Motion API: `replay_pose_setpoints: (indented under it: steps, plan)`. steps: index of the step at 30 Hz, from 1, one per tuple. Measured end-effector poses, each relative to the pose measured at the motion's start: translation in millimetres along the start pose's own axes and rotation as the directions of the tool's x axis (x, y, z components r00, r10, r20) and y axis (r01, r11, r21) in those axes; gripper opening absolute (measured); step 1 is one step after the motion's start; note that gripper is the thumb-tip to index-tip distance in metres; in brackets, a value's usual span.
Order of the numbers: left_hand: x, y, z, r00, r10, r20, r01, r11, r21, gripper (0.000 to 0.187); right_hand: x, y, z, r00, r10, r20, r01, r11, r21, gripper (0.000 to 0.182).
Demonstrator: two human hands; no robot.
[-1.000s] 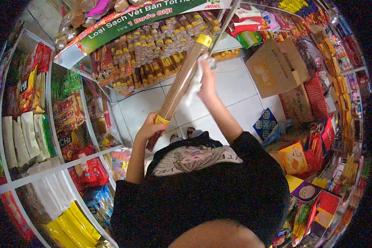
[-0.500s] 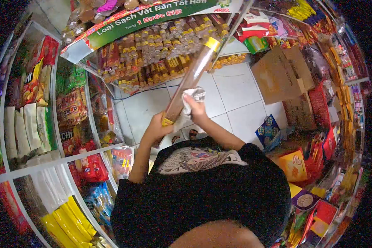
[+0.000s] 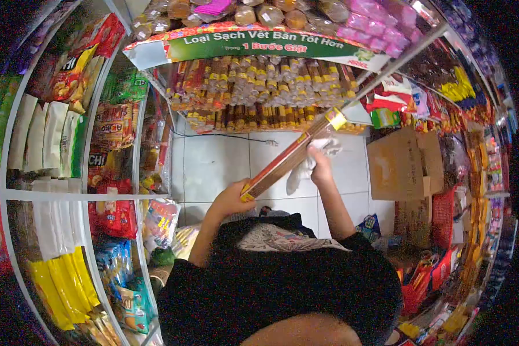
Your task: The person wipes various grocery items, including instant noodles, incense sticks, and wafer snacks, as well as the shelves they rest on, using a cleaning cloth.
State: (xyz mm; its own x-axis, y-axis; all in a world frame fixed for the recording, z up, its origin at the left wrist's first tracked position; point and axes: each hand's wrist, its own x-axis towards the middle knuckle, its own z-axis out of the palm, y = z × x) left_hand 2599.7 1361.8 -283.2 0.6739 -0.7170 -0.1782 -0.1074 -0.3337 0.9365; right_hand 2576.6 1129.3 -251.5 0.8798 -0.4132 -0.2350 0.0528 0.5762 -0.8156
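Note:
A long, slim package [image 3: 288, 160] with yellow ends and a red strip along one side slants up to the right in front of my body. My left hand [image 3: 234, 199] is wrapped round its lower yellow end. Near the upper end, my right hand [image 3: 322, 164] grips a white cloth [image 3: 299, 177] against the underside of the package. Part of the cloth hangs down below it, and the fingertips are partly hidden in the cloth.
Shelves of similar long packages [image 3: 265, 118] stand ahead under a green banner [image 3: 271, 46]. Snack packets [image 3: 112, 216] fill metal racks at the left. An open cardboard box [image 3: 395, 167] and a red basket [image 3: 443, 216] are at the right, above white floor tiles [image 3: 213, 161].
The package has swung lower to the right and turned, so its red strip shows. My right hand and the cloth have moved right along with its upper part. The view has shifted.

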Motion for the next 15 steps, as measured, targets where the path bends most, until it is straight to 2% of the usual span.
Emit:
replay_pose_setpoints:
  steps: [2,3,4,5,7,8,13,15]
  plan:
    - [4.8,-13.2,-7.7,1.0,-0.03,0.001,0.03,0.997,-0.065,0.042,8.7,11.6,5.2,0.985,0.075,0.155,-0.041,0.976,-0.212,0.032]
    - [10.2,-20.3,-12.8,0.998,-0.053,0.014,0.054,0.989,-0.134,0.042,13.7,15.0,11.4,0.978,0.098,0.184,-0.053,0.97,-0.236,0.035]
    - [17.8,-23.3,-21.5,0.998,0.057,-0.007,-0.057,0.981,-0.187,0.043,23.7,20.1,16.0,0.968,0.073,0.239,-0.015,0.972,-0.236,0.036]
    - [25.7,-24.8,-31.6,0.998,0.061,-0.013,-0.062,0.981,-0.181,0.043,34.9,26.8,19.1,0.955,0.046,0.291,0.024,0.972,-0.232,0.037]
    - [39.3,-21.5,-57.6,1.0,0.001,-0.001,-0.001,0.999,-0.032,0.043,56.5,38.7,27.6,0.96,0.026,0.28,0.042,0.971,-0.235,0.037]
    - [47.7,-20.4,-71.5,0.998,0.061,-0.015,-0.061,0.998,0.02,0.044,69.1,41.8,34.8,0.964,0.007,0.268,0.061,0.968,-0.245,0.038]
    - [76.6,-14.5,-149.8,0.996,0.053,0.076,-0.059,0.995,0.079,0.046,102.6,49.1,82.0,0.968,-0.033,0.247,0.049,0.997,-0.059,0.047]
    - [88.0,-7.3,-180.9,0.994,0.046,0.101,-0.058,0.991,0.118,0.046,109.1,50.5,103.5,0.972,-0.12,0.204,0.129,0.991,-0.031,0.051]
